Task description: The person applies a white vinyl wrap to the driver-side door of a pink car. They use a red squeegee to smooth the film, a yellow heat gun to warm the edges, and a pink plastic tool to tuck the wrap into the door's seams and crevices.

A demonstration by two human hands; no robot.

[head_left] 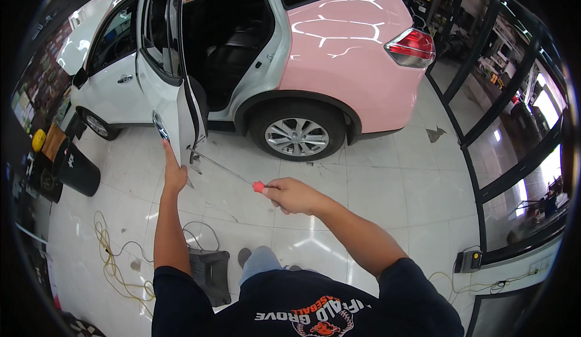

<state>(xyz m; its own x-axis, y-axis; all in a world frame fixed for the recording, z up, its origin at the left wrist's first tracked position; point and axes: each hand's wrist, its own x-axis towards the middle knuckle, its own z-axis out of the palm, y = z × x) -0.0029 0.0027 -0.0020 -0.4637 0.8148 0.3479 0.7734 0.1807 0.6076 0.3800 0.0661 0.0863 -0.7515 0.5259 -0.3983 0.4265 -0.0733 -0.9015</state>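
Head: right hand [293, 195], grip closed on a red-handled screwdriver [227, 171] with long thin metal shaft, tip at edge of open glossy white rear car door [164, 100] — tool likely light, stiff; hold by handle. Left hand [174, 170], grip flat on door — probably heavy, slick.

The screwdriver handle [259, 187] is red, its shaft [224, 168] silver. The rear door [163, 95] is white, the rear quarter panel [339, 52] pink, the taillight [411, 46] red and clear. Silver rim [296, 136], black tyre [258, 128]; dark shirt [254, 294], orange-and-white baseball print [324, 322]; pale grey floor tiles [375, 198].
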